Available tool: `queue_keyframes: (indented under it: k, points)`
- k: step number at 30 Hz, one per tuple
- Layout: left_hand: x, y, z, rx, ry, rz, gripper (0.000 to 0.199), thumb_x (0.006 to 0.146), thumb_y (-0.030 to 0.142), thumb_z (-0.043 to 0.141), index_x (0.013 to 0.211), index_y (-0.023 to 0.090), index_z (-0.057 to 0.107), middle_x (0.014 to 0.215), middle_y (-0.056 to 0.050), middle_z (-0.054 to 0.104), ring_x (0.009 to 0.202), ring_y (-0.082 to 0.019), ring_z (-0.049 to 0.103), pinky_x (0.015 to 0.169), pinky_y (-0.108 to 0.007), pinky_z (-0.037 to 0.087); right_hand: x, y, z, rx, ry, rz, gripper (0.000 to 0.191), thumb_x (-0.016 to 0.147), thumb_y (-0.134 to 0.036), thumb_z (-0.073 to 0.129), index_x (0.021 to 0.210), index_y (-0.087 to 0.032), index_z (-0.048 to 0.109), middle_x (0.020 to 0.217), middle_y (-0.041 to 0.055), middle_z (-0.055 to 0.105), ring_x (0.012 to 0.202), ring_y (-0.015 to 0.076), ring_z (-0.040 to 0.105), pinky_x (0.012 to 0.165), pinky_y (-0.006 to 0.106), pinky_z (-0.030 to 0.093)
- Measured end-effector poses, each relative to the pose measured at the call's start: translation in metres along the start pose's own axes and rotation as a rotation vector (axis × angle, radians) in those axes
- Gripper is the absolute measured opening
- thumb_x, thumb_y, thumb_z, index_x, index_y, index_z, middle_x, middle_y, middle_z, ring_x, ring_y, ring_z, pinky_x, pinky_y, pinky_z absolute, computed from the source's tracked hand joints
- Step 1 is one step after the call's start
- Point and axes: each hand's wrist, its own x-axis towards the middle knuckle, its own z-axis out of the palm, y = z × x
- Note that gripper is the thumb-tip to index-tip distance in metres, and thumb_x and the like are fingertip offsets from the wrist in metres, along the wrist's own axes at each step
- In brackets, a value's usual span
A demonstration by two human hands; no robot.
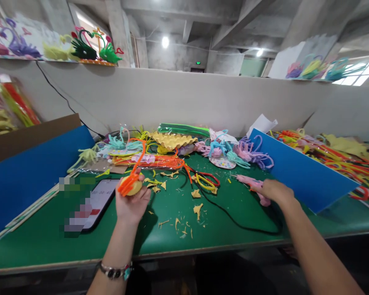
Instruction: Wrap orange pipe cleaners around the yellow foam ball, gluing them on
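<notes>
My left hand [133,204], palm up, holds an orange pipe-cleaner figure [129,184] on a round yellow base, with one long orange stem curving upward from it. Over at the right, my right hand [275,191] is closed on a pink glue gun [254,184] near the green table top, its nozzle pointing left. A black cord [233,221] runs across the table between the hands. Beside my left hand lies a phone [103,196] showing a timer. Yellow scraps [198,211] are scattered between the two hands.
Blue boards stand at the left [43,172] and right [304,176]. Along the back lie a yellow egg-tray piece [172,140], bundled orange pipe cleaners [153,162] and purple figures [255,153]. Scissors [206,180] rest mid-table. Finished swans [84,46] line a ledge above.
</notes>
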Motion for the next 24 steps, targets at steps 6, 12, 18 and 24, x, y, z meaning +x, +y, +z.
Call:
queue_keyframes:
  k: [6, 12, 18, 24]
  points:
    - [0.001, -0.004, 0.006, 0.067, 0.074, -0.024, 0.040, 0.088, 0.023, 0.022, 0.088, 0.015, 0.061, 0.056, -0.001, 0.059, 0.030, -0.006, 0.036, 0.037, -0.018, 0.040, -0.007, 0.003, 0.023, -0.018, 0.029, 0.005, 0.030, 0.071, -0.041, 0.058, 0.091, -0.021, 0.066, 0.077, 0.0093, 0.068, 0.076, 0.0279, 0.065, 0.057, 0.034, 0.047]
    - [0.002, -0.008, 0.006, 0.149, 0.068, -0.089, 0.037, 0.087, 0.020, 0.024, 0.090, 0.014, 0.060, 0.056, -0.002, 0.060, 0.033, -0.008, 0.043, 0.041, -0.021, 0.046, -0.015, -0.004, 0.023, -0.023, 0.159, 0.009, 0.029, 0.071, -0.031, 0.060, 0.096, -0.015, 0.061, 0.091, 0.0136, 0.066, 0.083, 0.0273, 0.065, 0.063, 0.032, 0.047]
    - [0.003, -0.010, 0.009, 0.219, 0.158, -0.087, 0.040, 0.089, 0.020, 0.020, 0.088, 0.014, 0.060, 0.057, -0.003, 0.063, 0.037, -0.010, 0.049, 0.040, -0.020, 0.045, -0.028, -0.020, 0.000, -0.032, 0.296, 0.059, 0.038, 0.078, -0.039, 0.053, 0.104, -0.011, 0.053, 0.098, 0.0176, 0.059, 0.077, 0.0276, 0.065, 0.058, 0.034, 0.046]
    - [0.007, -0.017, 0.008, 0.362, 0.122, -0.026, 0.028, 0.085, 0.019, 0.034, 0.076, 0.015, 0.060, 0.059, 0.000, 0.063, 0.045, -0.009, 0.054, 0.045, -0.017, 0.044, -0.044, -0.056, -0.022, 0.131, 0.699, -0.083, 0.047, 0.079, -0.051, 0.047, 0.105, -0.013, 0.050, 0.095, 0.0156, 0.056, 0.077, 0.0283, 0.059, 0.051, 0.033, 0.043]
